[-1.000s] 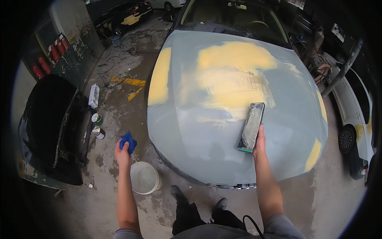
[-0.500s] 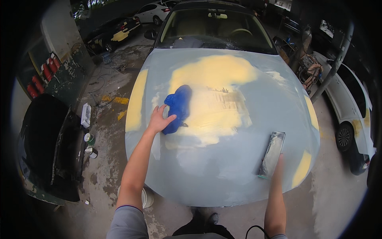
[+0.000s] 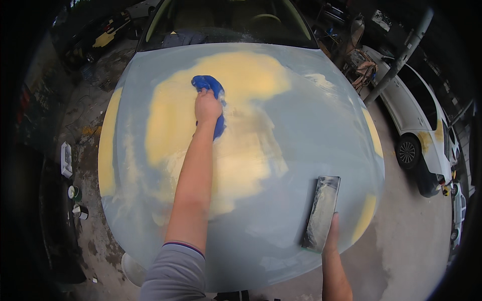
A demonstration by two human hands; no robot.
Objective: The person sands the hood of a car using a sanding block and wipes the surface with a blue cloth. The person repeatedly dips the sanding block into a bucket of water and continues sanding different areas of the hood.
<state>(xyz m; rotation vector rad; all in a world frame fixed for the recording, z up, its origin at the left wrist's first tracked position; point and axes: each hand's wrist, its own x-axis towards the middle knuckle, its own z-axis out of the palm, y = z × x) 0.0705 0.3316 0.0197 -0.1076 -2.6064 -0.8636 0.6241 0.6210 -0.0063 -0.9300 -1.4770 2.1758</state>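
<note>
A grey car hood point(image 3: 301, 145) with patches of pale yellow filler point(image 3: 251, 70) spreads out before me. My left hand point(image 3: 208, 107) is closed on a crumpled blue cloth point(image 3: 218, 90), which lies against the large central patch. Part of the cloth is hidden beneath the hand and wrist. Over the hood's near right part, a long rectangular sanding block point(image 3: 322, 210) is tilted, its dusty whitish face toward me. My right hand point(image 3: 332, 233) grips it along its right edge; only the thumb side shows, the other fingers being behind the block.
The windshield point(image 3: 231, 25) rises at the hood's far edge. A white car point(image 3: 409, 100) and a slanted pole point(image 3: 399, 57) stand to the right. On the floor at left are a white tray point(image 3: 66, 159) and small cans point(image 3: 80, 211). A pale bucket point(image 3: 132, 270) sits by the hood's near left edge.
The left hand has carried the cloth from the left edge of the yellow patch farther up onto it. My view has shifted right, and the sanding block remains in my right hand.
</note>
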